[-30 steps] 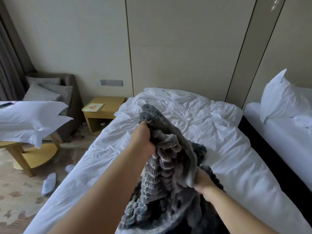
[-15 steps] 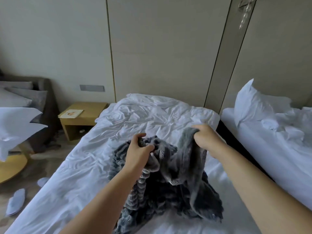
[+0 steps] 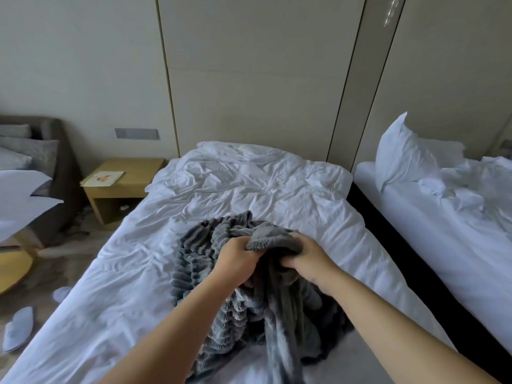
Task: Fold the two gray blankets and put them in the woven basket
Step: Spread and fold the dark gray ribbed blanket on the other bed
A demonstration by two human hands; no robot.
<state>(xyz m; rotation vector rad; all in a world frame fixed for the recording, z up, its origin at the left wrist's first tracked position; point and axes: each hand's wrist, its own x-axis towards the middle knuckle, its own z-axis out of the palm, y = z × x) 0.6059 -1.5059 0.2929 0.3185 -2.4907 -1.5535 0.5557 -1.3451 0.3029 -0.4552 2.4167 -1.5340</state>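
A gray ribbed fleece blanket [image 3: 205, 261] lies bunched in a heap on the white bed [image 3: 249, 189] in front of me. My left hand [image 3: 235, 259] grips a fold of it at the top of the heap. My right hand [image 3: 310, 259] grips the same raised edge just to the right, the two hands almost touching. The blanket's lower part hangs down between my forearms. I cannot tell whether the heap is one blanket or two. No woven basket is in view.
A second white bed [image 3: 443, 217] with a pillow [image 3: 401, 153] stands to the right across a dark gap. A wooden nightstand [image 3: 122, 184] is at the left, with an armchair [image 3: 55, 167], a round table [image 3: 11, 267] and white slippers [image 3: 19, 328] on the floor.
My hands have come together at the top of the heap; the right hand dropped from a raised edge farther right. The blanket has sunk lower onto the bed.
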